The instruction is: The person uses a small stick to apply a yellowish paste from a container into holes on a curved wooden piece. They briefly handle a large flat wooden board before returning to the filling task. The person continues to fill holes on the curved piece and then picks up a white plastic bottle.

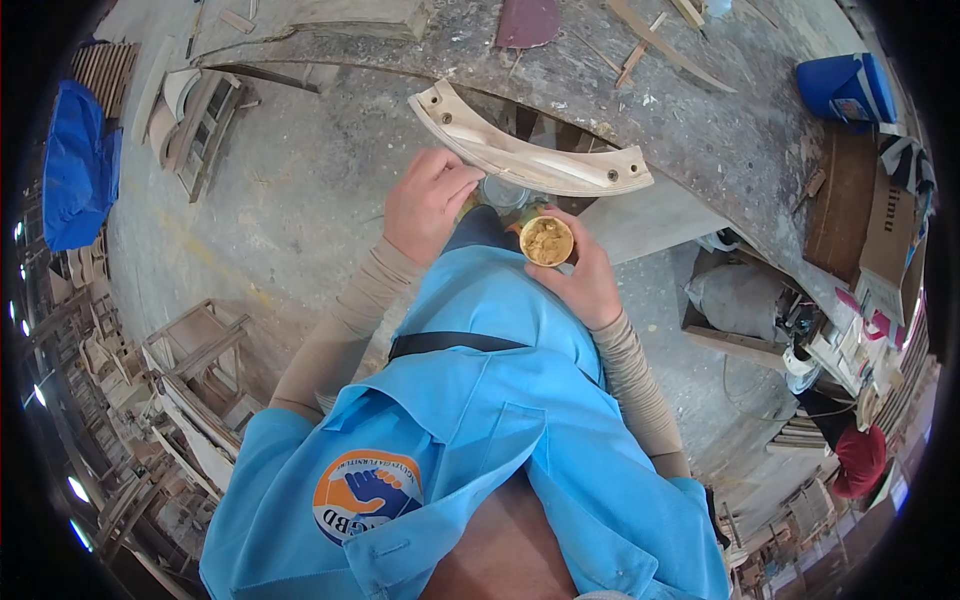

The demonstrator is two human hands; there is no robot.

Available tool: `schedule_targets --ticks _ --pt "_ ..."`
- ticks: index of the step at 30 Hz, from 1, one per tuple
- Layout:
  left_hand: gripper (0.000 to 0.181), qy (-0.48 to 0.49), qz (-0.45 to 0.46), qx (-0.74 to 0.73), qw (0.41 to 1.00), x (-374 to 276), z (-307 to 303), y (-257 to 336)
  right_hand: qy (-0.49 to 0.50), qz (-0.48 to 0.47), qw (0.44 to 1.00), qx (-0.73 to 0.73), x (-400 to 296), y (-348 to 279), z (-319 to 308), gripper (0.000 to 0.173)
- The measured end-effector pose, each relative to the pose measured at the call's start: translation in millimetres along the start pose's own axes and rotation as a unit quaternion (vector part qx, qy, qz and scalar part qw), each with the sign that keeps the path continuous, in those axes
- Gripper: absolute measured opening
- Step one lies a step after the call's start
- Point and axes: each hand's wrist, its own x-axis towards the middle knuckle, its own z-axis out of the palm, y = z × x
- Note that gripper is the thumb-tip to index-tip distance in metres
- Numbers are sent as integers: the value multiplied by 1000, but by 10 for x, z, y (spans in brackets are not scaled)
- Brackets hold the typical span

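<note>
My right hand [589, 274] holds a small round cup [547, 241] of yellow-brown paste, its open top facing up. My left hand [427, 199] has its fingers drawn together, with the fingertips at the near lower edge of a curved pale wood rail [525, 150]. Whether anything small sits between those fingertips cannot be seen. Dark holes show at both ends of the rail, and its long face is hollowed. The rail overlaps the near edge of the worktable [465, 56]; how it is supported is unclear. A clear round container [506, 193] shows partly below the rail.
On the worktable lie a maroon curved piece [529, 22], thin wood strips [637, 52] and a blue jug [844, 86]. A cardboard box [885, 232] stands at right, above a crate holding a sack [735, 300]. Wooden frames [199, 349] and a blue bag [79, 169] are at left.
</note>
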Motion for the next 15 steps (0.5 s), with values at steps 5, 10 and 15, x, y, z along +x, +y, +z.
schedule_targets --ticks 5,10,15 --pt "21 -31 52 -21 998 81 -16 -124 -41 -9 999 -1 43 -32 61 64" --pt "24 -46 132 -33 990 226 32 -206 -49 -19 998 -30 152 -60 160 67" --pt "18 -101 171 -23 980 245 84 -279 -5 -22 999 -31 180 -35 265 66"
